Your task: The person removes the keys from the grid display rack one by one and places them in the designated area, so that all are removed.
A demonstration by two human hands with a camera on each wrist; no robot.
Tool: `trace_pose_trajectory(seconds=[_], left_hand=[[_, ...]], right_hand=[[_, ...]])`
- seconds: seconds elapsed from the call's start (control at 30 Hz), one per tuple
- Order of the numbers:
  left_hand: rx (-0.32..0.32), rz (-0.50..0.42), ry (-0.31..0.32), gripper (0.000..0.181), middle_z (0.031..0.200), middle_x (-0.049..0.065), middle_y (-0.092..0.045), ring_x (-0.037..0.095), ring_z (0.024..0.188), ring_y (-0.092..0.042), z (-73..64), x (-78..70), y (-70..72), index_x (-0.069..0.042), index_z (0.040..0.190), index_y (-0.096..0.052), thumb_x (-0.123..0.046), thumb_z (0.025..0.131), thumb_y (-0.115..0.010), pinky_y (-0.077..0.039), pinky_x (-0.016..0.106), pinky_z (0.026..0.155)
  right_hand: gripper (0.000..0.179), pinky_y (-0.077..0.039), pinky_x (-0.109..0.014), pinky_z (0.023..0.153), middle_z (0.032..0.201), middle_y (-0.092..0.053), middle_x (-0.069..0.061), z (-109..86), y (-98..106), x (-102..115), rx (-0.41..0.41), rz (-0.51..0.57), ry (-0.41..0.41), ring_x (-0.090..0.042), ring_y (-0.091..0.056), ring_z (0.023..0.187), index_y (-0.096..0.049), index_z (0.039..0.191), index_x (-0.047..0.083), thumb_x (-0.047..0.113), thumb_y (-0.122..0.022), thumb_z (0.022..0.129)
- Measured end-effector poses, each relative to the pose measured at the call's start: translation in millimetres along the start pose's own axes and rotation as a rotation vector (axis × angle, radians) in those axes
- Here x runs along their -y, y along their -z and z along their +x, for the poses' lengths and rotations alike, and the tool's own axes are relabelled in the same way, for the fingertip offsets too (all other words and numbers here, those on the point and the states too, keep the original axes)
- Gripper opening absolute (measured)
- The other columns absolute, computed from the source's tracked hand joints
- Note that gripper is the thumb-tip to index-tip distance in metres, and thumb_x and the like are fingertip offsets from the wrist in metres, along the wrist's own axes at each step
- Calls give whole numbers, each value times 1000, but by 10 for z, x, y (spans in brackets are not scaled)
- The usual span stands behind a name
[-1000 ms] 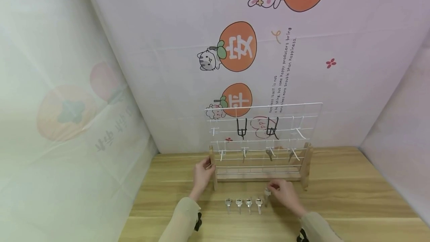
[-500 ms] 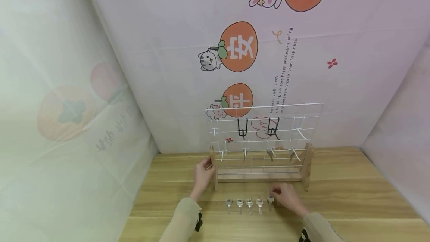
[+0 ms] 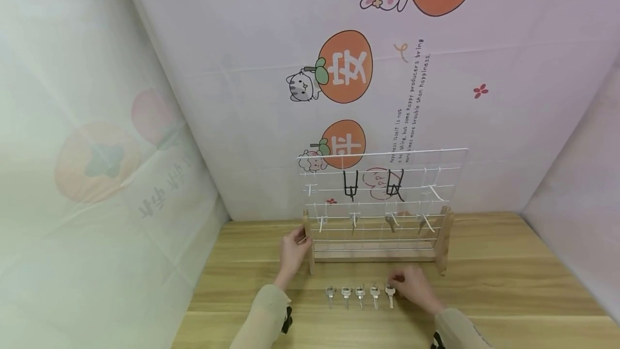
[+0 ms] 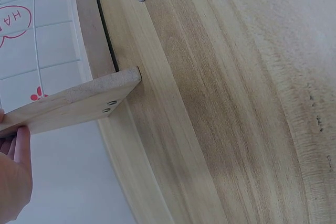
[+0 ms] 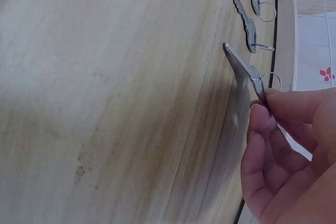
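Note:
My left hand [image 3: 292, 255] grips the left wooden post [image 3: 309, 246] of a wire grid rack; in the left wrist view, its fingers lie against the post's outer face. With thumb and fingertips, my right hand [image 3: 411, 283] pinches the head of a silver key [image 5: 244, 69] fitted with a thin ring. That key is at the right end of a row of several similar keys [image 3: 360, 295] on the table in front of the rack. Its shaft points toward the near edge; whether the tip touches the wood is hard to tell.
White hooks [image 3: 322, 223] and black hooks [image 3: 351, 185] hang on the rack's grid. Keys [image 3: 390, 223] hang on several lower white hooks. A wooden crossbar [image 3: 373, 256] joins the posts near the table [image 3: 494, 284]. Printed white cloth [image 3: 261, 123] surrounds the back and sides.
My right hand has lowered the key toward the table and drawn it slightly nearer, in line with the other keys. The left hand stays on the post.

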State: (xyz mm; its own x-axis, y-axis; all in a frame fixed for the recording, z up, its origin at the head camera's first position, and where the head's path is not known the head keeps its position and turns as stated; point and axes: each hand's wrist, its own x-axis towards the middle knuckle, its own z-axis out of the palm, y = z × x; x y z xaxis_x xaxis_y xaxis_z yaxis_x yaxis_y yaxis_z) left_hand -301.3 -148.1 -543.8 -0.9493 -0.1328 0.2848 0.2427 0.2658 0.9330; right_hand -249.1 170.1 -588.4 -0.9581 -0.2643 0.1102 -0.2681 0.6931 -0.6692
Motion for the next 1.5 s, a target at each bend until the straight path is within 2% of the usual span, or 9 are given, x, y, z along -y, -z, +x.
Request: trace_pose_trajectory(seconds=[0.33,0.73,0.8,0.87,1.0,1.1,1.3,1.5], left_hand=[[18,-29,19,42,120,35,-65,44,111,-67,13,24,19,14,126,-58,3,87,-67,-63,30,89],[19,-16,-6,41,118,34,-66,44,109,-68,3,23,17,14,125,-59,3,87,-68,-64,33,89],[16,-20,-5,40,119,35,-65,44,110,-68,-2,10,13,14,125,-59,3,87,-67,-63,35,90],[27,-13,-12,40,119,36,-64,47,109,-67,-30,-90,32,16,125,-58,5,88,-66,-63,37,90],[26,-16,-13,39,119,37,-64,47,109,-67,-31,-93,36,17,124,-58,5,88,-66,-63,38,89],[18,-27,-10,39,118,35,-65,44,109,-68,4,8,20,15,124,-59,4,87,-67,-64,33,88],[20,-29,-8,39,119,35,-65,44,109,-68,13,22,15,15,124,-59,6,86,-67,-64,31,88],[23,-41,3,40,119,36,-64,45,110,-68,19,43,10,15,124,-58,7,86,-66,-63,31,89]], right_hand=[[6,-43,-14,45,71,-71,-1,-6,-4,-20,30,15,-25,0,-49,51,-71,80,7,5,-70,86],[5,-43,-15,48,72,-70,-1,3,9,-25,39,-16,-17,1,-47,54,-71,80,6,6,-71,85],[6,-44,-15,49,73,-71,-1,6,15,-22,37,-27,-9,2,-47,55,-71,79,6,7,-72,85],[7,-44,-15,50,73,-71,0,9,18,-18,35,-39,-9,1,-47,56,-71,79,5,8,-72,85],[6,-44,-14,49,73,-70,1,7,17,-1,33,-53,-24,0,-48,58,-70,78,6,5,-73,83],[7,-45,-15,50,73,-69,1,7,14,3,26,-52,-36,-1,-49,58,-70,78,8,3,-73,81],[5,-48,-15,54,74,-69,1,28,37,31,2,-52,-35,-3,-53,63,-71,82,6,4,-74,79],[8,-54,-15,56,78,-72,-3,67,106,165,-41,-24,-31,-7,-60,66,-72,89,1,3,-72,81]])
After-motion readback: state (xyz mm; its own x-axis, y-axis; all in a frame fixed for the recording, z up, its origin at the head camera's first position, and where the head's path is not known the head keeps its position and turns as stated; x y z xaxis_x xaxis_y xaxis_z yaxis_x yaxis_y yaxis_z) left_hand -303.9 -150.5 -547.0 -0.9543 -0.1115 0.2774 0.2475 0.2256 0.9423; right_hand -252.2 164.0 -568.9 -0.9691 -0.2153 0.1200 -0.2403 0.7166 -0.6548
